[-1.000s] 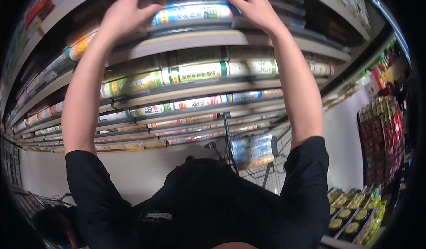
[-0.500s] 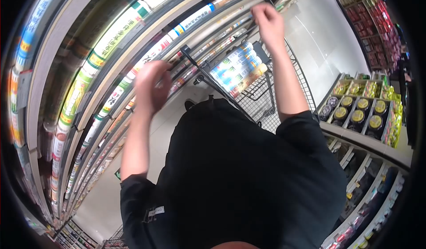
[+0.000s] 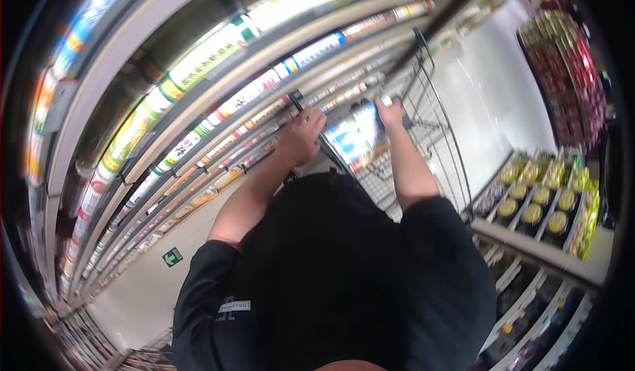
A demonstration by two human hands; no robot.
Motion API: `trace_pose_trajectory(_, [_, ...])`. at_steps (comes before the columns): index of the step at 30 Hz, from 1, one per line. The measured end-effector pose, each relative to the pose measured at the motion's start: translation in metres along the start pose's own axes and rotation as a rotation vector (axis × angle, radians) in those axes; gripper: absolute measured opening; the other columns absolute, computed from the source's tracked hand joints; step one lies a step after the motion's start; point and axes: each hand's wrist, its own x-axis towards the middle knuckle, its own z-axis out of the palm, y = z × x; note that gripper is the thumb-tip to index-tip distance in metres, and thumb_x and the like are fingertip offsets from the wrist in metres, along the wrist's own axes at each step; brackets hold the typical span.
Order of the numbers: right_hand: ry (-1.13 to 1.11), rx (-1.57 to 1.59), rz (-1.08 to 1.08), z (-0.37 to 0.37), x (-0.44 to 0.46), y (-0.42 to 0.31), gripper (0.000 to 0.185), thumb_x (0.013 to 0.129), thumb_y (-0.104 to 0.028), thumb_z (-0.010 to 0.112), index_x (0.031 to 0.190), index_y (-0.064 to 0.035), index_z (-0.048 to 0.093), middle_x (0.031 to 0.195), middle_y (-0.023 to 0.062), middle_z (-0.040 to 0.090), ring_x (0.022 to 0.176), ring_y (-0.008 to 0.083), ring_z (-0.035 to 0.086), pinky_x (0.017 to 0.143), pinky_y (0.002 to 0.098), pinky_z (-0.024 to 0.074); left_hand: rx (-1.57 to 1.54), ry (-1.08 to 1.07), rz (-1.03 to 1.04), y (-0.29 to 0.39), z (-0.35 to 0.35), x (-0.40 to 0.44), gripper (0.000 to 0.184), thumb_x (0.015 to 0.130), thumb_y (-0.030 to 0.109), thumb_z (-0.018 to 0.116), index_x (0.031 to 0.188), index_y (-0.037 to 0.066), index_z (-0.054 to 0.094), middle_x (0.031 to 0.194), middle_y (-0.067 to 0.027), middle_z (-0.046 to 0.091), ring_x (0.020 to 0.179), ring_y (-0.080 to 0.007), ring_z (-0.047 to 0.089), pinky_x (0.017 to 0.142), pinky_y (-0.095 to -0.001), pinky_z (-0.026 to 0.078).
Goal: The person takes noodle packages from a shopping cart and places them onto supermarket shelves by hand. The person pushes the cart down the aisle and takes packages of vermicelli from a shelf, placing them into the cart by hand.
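Ahead of my body stands a wire shopping cart. A stack of blue-and-white packages lies in its near part, with a brownish one at the edge. My left hand is bent over the cart's handle end, fingers curled and partly blurred. At the far right end of the package stack is my right hand, thumb up and fingers closed. A small bright white patch shows by its thumb; what it grips is too blurred to tell.
Long shelves of packaged goods with label strips curve along the left. At right, a display of jars with yellow lids and yellow packets borders the aisle. Further back is a rack of red packs. A green floor sign lies lower left.
Both hands have come down from the air to the cart. The left moved right to the handle; the right dropped to the packages. The view has shifted slightly.
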Motion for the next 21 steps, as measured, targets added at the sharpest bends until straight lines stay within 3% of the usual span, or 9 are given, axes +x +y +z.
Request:
trace_pose_trajectory(2, [0.027, 0.165, -0.132, 0.002, 0.004, 0.016, 0.082, 0.077, -0.038, 0.085, 0.137, 0.0071, 0.053, 0.119, 0.0250, 0.069, 0.109, 0.0330, 0.069, 0.095, 0.0406, 0.0541, 0.010, 0.041, 0.036, -0.005, 0.001, -0.003, 0.083, 0.083, 0.034, 0.074, 0.155, 0.009, 0.041, 0.159, -0.0124, 0.041, 0.153, -0.0367, 0.027, 0.119, -0.0527, 0.033])
trace_pose_trajectory(5, [0.098, 0.533, -0.172, 0.006, -0.016, 0.026, 0.063, 0.081, -0.029, 0.085, 0.122, 0.0060, 0.052, 0.110, 0.0179, 0.068, 0.092, 0.0254, 0.068, 0.084, 0.0387, 0.0559, 0.028, 0.073, 0.011, 0.000, -0.002, -0.007, 0.083, 0.079, 0.032, 0.075, 0.153, 0.009, 0.044, 0.154, -0.0150, 0.046, 0.151, -0.0351, 0.031, 0.116, -0.0552, 0.035])
trace_pose_trajectory(7, [0.069, 0.568, -0.099, 0.007, -0.005, 0.045, 0.070, 0.079, -0.021, 0.088, 0.130, -0.0021, 0.044, 0.102, 0.0134, 0.065, 0.084, 0.0191, 0.065, 0.074, 0.0335, 0.0548, 0.030, 0.097, -0.044, 0.009, -0.007, -0.011, 0.079, 0.080, 0.032, 0.075, 0.150, 0.008, 0.046, 0.154, -0.0167, 0.045, 0.151, -0.0352, 0.031, 0.114, -0.0613, 0.032])
trace_pose_trajectory(9, [0.055, 0.662, -0.200, -0.019, -0.042, 0.016, 0.069, 0.081, -0.011, 0.087, 0.133, -0.0047, 0.042, 0.101, 0.0103, 0.064, 0.087, 0.0166, 0.064, 0.076, 0.0320, 0.0537, -0.063, 0.102, -0.123, 0.018, -0.008, -0.007, 0.074, 0.083, 0.031, 0.074, 0.148, 0.008, 0.048, 0.155, -0.0173, 0.043, 0.151, -0.0345, 0.031, 0.114, -0.0652, 0.029])
trace_pose_trajectory(12, [-0.102, 0.613, -0.472, -0.080, -0.122, -0.068, 0.068, 0.080, 0.003, 0.082, 0.136, -0.0035, 0.043, 0.113, 0.0107, 0.063, 0.100, 0.0182, 0.063, 0.087, 0.0318, 0.0527, -0.415, 0.114, -0.076, 0.035, -0.054, 0.009, 0.070, 0.088, 0.032, 0.073, 0.148, 0.007, 0.047, 0.156, -0.0189, 0.041, 0.151, -0.0344, 0.032, 0.118, -0.0575, 0.026])
trace_pose_trajectory(13, [-0.138, 0.556, -0.640, -0.090, -0.134, -0.083, 0.070, 0.079, 0.007, 0.081, 0.137, -0.0033, 0.043, 0.118, 0.0114, 0.062, 0.104, 0.0189, 0.063, 0.091, 0.0318, 0.0522, -0.503, 0.114, -0.022, 0.037, -0.061, 0.019, 0.073, 0.087, 0.033, 0.075, 0.149, 0.007, 0.045, 0.160, -0.0189, 0.036, 0.148, -0.0367, 0.035, 0.116, -0.0494, 0.033])
trace_pose_trajectory(14, [-0.255, 0.609, -0.659, -0.107, -0.156, -0.110, 0.074, 0.077, 0.010, 0.080, 0.139, -0.0032, 0.044, 0.126, 0.0135, 0.060, 0.113, 0.0211, 0.061, 0.099, 0.0327, 0.0501, -0.638, 0.135, 0.001, 0.041, -0.072, 0.027, 0.073, 0.087, 0.033, 0.076, 0.147, 0.007, 0.046, 0.153, -0.0200, 0.044, 0.141, -0.0372, 0.044, 0.111, -0.0468, 0.040])
trace_pose_trajectory(18, [-0.496, 0.538, -0.947, -0.159, -0.194, -0.173, 0.084, 0.072, 0.001, 0.089, 0.142, -0.0007, 0.042, 0.139, 0.0216, 0.058, 0.127, 0.0275, 0.059, 0.108, 0.0391, 0.0476, -0.888, -0.063, 0.034, 0.054, -0.142, 0.039, 0.065, 0.084, 0.036, 0.080, 0.136, 0.004, 0.056, 0.121, -0.0209, 0.068, 0.114, -0.0368, 0.068, 0.092, -0.0428, 0.054])
trace_pose_trajectory(21, [-0.611, 0.597, -1.151, -0.169, -0.194, -0.193, 0.096, 0.071, -0.009, 0.092, 0.149, -0.0015, 0.037, 0.147, 0.0239, 0.053, 0.136, 0.0322, 0.053, 0.114, 0.0445, 0.0425, -0.844, 0.198, -0.001, 0.061, -0.184, 0.025, 0.059, 0.078, 0.037, 0.083, 0.124, 0.006, 0.064, 0.103, -0.0162, 0.075, 0.103, -0.0355, 0.072, 0.088, -0.0443, 0.055])
